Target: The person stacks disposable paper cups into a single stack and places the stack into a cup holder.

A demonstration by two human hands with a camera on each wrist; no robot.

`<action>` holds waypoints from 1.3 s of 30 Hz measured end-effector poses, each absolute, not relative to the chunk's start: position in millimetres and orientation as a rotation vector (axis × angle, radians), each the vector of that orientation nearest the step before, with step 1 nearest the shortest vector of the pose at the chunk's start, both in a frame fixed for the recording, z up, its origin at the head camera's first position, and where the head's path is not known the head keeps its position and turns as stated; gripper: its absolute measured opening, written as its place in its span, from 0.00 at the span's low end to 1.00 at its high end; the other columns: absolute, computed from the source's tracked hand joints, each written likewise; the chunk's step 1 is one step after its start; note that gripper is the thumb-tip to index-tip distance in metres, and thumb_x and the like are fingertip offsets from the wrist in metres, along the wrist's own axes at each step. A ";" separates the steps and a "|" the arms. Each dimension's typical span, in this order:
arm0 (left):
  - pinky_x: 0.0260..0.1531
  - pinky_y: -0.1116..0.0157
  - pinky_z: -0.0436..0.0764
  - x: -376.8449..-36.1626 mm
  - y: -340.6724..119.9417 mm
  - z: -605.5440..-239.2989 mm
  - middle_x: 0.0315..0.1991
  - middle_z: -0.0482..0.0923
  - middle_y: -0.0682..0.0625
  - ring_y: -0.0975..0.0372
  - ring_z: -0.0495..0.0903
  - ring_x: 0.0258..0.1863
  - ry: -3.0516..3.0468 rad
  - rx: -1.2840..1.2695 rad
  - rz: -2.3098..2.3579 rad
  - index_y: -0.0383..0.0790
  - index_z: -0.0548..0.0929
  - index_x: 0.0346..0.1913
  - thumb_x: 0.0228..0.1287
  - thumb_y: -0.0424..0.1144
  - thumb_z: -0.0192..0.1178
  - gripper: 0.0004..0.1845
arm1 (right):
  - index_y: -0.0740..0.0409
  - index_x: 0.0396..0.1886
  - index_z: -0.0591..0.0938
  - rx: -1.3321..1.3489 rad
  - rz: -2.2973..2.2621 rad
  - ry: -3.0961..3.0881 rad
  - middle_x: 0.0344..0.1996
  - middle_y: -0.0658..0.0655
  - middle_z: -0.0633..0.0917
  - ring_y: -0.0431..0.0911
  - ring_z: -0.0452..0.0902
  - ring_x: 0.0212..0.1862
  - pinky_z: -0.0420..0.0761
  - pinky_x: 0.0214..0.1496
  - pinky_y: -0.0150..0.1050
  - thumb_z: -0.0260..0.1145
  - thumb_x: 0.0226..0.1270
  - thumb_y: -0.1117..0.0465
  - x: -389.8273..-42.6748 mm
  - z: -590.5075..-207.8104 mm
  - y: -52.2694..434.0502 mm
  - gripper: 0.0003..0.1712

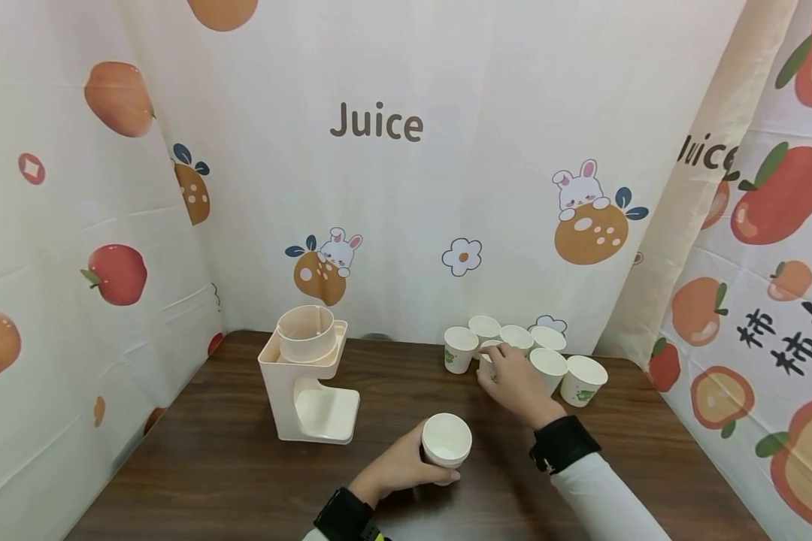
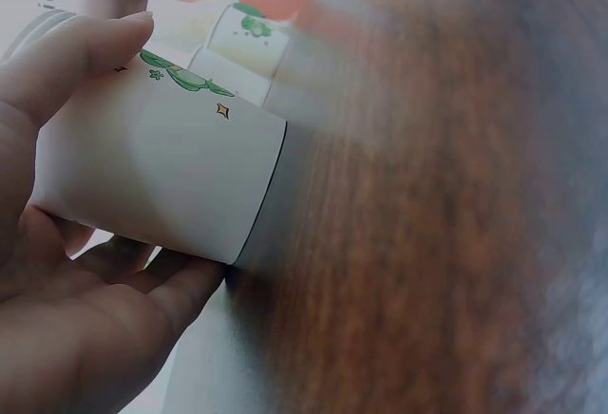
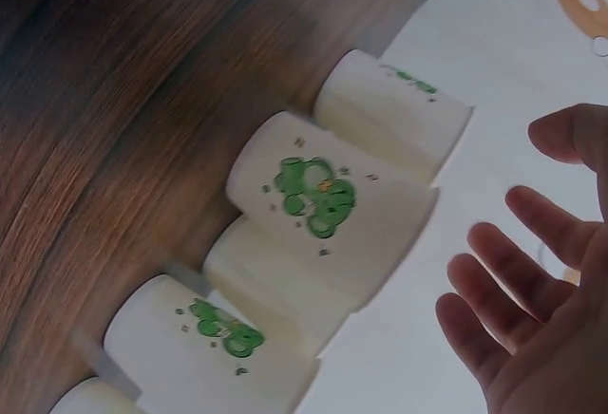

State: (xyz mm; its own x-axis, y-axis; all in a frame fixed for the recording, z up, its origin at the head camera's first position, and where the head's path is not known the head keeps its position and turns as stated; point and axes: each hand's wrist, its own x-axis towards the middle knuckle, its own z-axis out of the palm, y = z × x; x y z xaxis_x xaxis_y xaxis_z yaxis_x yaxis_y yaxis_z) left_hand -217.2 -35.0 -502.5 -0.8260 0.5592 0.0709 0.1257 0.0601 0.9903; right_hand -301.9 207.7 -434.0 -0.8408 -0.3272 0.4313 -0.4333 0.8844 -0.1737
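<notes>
Near the table's front, my left hand (image 1: 401,462) grips a small stack of white paper cups (image 1: 446,441), upright, with at least two rims showing. In the left wrist view, thumb and fingers wrap around the outer cup (image 2: 161,162), which has a green print, close to the tabletop. My right hand (image 1: 514,382) is over the group of white paper cups at the back right, partly hiding a cup (image 1: 485,368) in the middle. In the right wrist view its fingers (image 3: 518,286) are spread and apart from the nearest cup (image 3: 332,210), which bears a green cartoon print.
A cream juicer-like stand (image 1: 311,391) with a round cylinder on top stands at the left. Several more cups sit around the right hand, including one at the right end (image 1: 584,382). Printed curtains (image 1: 392,195) close off the back and sides of the wooden table (image 1: 203,466).
</notes>
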 end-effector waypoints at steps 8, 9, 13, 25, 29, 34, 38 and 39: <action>0.60 0.53 0.68 -217.5 -34.1 -504.4 0.60 0.75 0.55 0.61 0.75 0.58 1.998 0.683 1.824 0.49 0.65 0.73 0.54 0.38 0.76 0.44 | 0.66 0.56 0.80 0.512 0.339 -2.685 0.49 0.67 0.79 0.60 0.75 0.49 0.78 0.48 0.54 0.67 0.68 0.58 -320.4 -436.5 217.0 0.22; 0.60 0.53 0.68 -217.6 -34.1 -504.6 0.60 0.75 0.55 0.61 0.75 0.58 1.998 0.683 1.823 0.50 0.65 0.73 0.54 0.38 0.77 0.44 | 0.66 0.57 0.79 0.498 0.327 -2.703 0.50 0.67 0.79 0.61 0.75 0.50 0.78 0.49 0.55 0.67 0.68 0.57 -322.7 -436.5 218.0 0.22; 0.60 0.53 0.68 -218.2 -34.2 -504.2 0.60 0.74 0.55 0.60 0.75 0.58 1.988 0.684 1.830 0.50 0.65 0.73 0.54 0.38 0.77 0.45 | 0.66 0.62 0.77 0.442 0.300 -2.792 0.55 0.70 0.77 0.63 0.73 0.55 0.77 0.52 0.58 0.65 0.70 0.53 -329.3 -434.6 221.2 0.27; 0.61 0.52 0.67 -217.0 -34.9 -501.9 0.61 0.74 0.54 0.60 0.75 0.59 2.005 0.699 1.825 0.48 0.65 0.73 0.54 0.38 0.76 0.45 | 0.66 0.64 0.76 0.388 0.250 -2.900 0.60 0.71 0.74 0.65 0.68 0.62 0.72 0.60 0.61 0.57 0.76 0.47 -342.1 -435.0 220.4 0.31; 0.60 0.52 0.68 -216.3 -34.5 -501.0 0.60 0.74 0.54 0.60 0.75 0.58 2.009 0.703 1.828 0.48 0.65 0.73 0.54 0.36 0.76 0.44 | 0.66 0.64 0.76 0.391 0.226 -2.908 0.60 0.71 0.75 0.66 0.68 0.62 0.71 0.61 0.62 0.55 0.77 0.46 -344.9 -436.9 218.4 0.30; 0.60 0.54 0.68 -215.4 -33.6 -499.6 0.59 0.75 0.55 0.61 0.75 0.58 2.009 0.704 1.836 0.49 0.66 0.72 0.53 0.35 0.76 0.44 | 0.64 0.64 0.77 0.412 0.242 -2.899 0.60 0.71 0.76 0.67 0.68 0.62 0.70 0.61 0.62 0.55 0.78 0.47 -344.9 -436.4 217.1 0.29; 0.60 0.54 0.68 -215.4 -33.6 -500.0 0.59 0.75 0.55 0.61 0.75 0.57 2.016 0.694 1.834 0.49 0.66 0.72 0.53 0.35 0.76 0.44 | 0.63 0.64 0.77 0.413 0.268 -2.907 0.60 0.70 0.76 0.66 0.68 0.62 0.70 0.61 0.62 0.55 0.78 0.48 -344.0 -435.4 217.2 0.27; 0.60 0.53 0.68 -215.4 -33.7 -500.3 0.59 0.75 0.55 0.61 0.75 0.57 2.016 0.693 1.834 0.48 0.66 0.72 0.53 0.35 0.76 0.44 | 0.62 0.64 0.77 0.409 0.276 -2.912 0.60 0.70 0.76 0.66 0.68 0.62 0.71 0.60 0.62 0.55 0.78 0.48 -343.8 -435.2 217.2 0.27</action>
State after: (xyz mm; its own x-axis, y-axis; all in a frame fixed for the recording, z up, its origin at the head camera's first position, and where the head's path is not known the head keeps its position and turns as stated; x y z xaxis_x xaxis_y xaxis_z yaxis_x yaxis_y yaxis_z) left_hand -215.4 -33.7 -500.3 -0.8280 0.5549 0.0808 0.1330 0.0543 0.9896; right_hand -343.8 217.2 -435.2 -0.9444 -0.2533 0.2098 -0.2883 0.9446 -0.1568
